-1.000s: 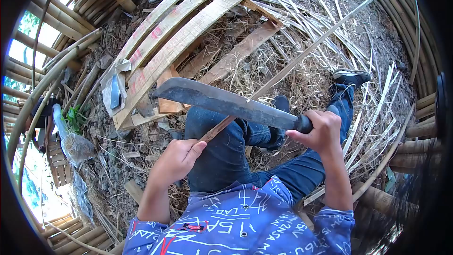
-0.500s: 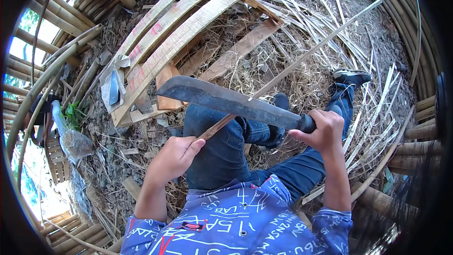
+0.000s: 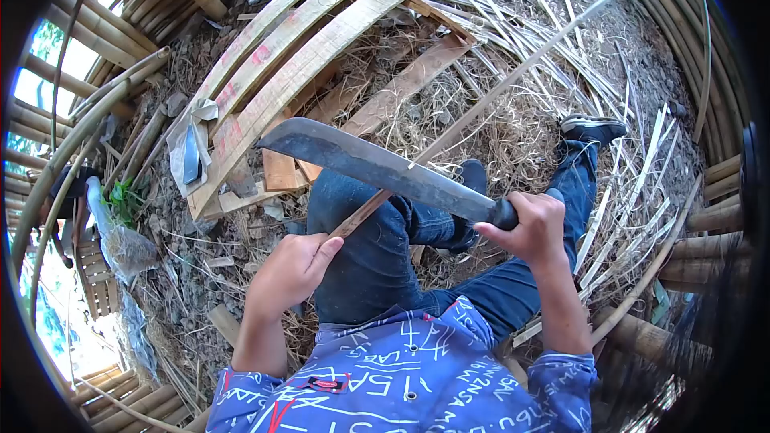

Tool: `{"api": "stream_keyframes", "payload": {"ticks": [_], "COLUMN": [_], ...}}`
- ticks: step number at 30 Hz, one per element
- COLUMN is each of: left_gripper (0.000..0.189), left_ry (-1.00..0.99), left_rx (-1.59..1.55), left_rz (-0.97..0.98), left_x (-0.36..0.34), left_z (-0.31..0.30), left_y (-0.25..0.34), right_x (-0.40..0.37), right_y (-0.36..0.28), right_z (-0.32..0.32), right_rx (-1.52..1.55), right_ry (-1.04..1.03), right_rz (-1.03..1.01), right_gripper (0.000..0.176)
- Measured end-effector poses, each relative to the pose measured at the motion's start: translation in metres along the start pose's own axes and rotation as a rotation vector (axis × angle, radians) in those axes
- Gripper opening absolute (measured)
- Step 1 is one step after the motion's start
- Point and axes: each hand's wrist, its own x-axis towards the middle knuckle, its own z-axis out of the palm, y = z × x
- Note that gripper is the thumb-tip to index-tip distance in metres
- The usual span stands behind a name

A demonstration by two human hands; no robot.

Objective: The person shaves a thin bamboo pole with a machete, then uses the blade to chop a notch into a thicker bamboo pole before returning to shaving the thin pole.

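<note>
Pale bamboo strip, long, thin | left hand grips its end | right hand grips machete

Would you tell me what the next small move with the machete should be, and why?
Probably the right hand should push the machete outward along the bamboo strip, away from the left hand: the blade crosses the strip just beyond that hand.

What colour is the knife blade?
The blade is dark grey, dull and mottled, held by the right hand; the head view shows it best.
</note>
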Motion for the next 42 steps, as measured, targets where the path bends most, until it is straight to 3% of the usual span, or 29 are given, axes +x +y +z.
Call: {"api": "stream_keyframes", "payload": {"ticks": [8,15,29,42], "left_gripper": [0.045,0.045,0.046,0.046], "left_ry": [0.027,-0.010,0.074,0.064], "left_rx": [-0.004,0.016,-0.086,-0.066], "left_rz": [-0.046,-0.045,-0.012,0.032], "left_x": [-0.001,-0.001,-0.002,0.000], "left_z": [0.003,0.004,0.009,0.005], "left_y": [0.003,0.000,-0.015,-0.017], "right_x": [0.005,0.039,0.042,-0.001], "right_y": [-0.005,-0.050,-0.034,0.022], "right_z": [0.006,0.013,0.005,-0.017], "right_rx": [0.057,0.069,-0.029,-0.145], "right_ry": [0.025,0.019,0.050,0.087], "right_rz": [-0.001,0.063,-0.033,0.068], "right_gripper": [0.061,0.062,0.069,0.066]}}
